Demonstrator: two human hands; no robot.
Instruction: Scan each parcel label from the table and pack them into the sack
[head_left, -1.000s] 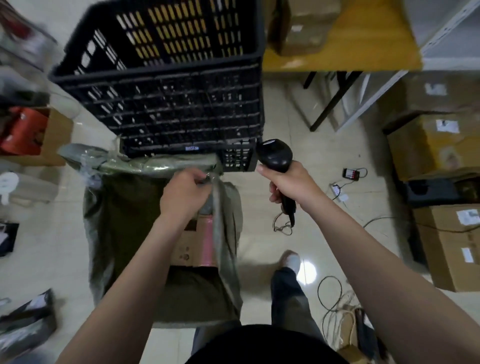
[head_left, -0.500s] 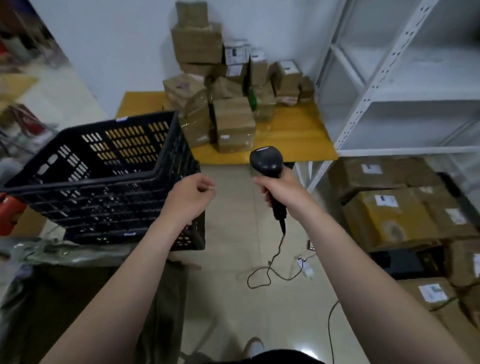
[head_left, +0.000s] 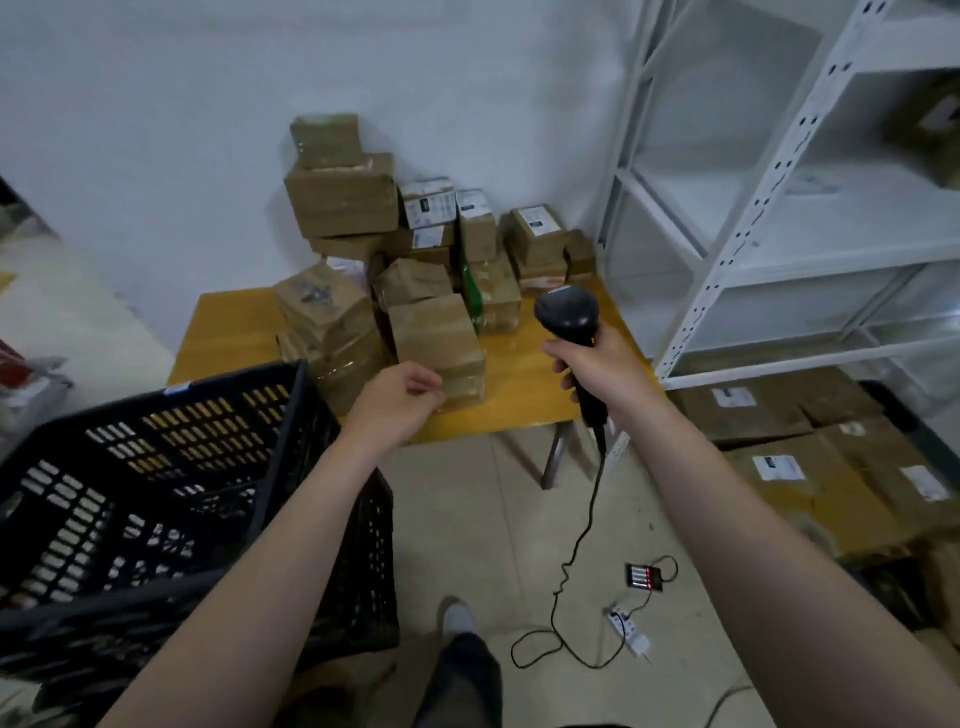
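1. our view has swung up from the sack to the table (head_left: 228, 332). the sack is out of sight now, and the pile of parcels (head_left: 343, 202) fills the middle of the picture, stacked at the table's far side against the wall.
2. our left hand (head_left: 400, 402), which gripped the sack's mouth a second ago, holds nothing now. its fingers are curled in, and it hangs over the table's near edge, right in front of the nearest parcel (head_left: 436, 338). we cannot tell whether it touches the box.
3. our right hand (head_left: 597, 364) keeps its fingers wrapped round the handle of the scanner (head_left: 569, 312). the scanner's head is up, above the table's right front corner, and its cable trails to the floor beside the table.
4. compared with half a second ago, both hands are nearer the table. the black crate (head_left: 156, 493) sits lower in the view, off the table's left front.
5. we judge that the next cycle is starting: lift the nearest parcel, find its label and scan it. no label shows on its visible faces, so it likely needs turning.
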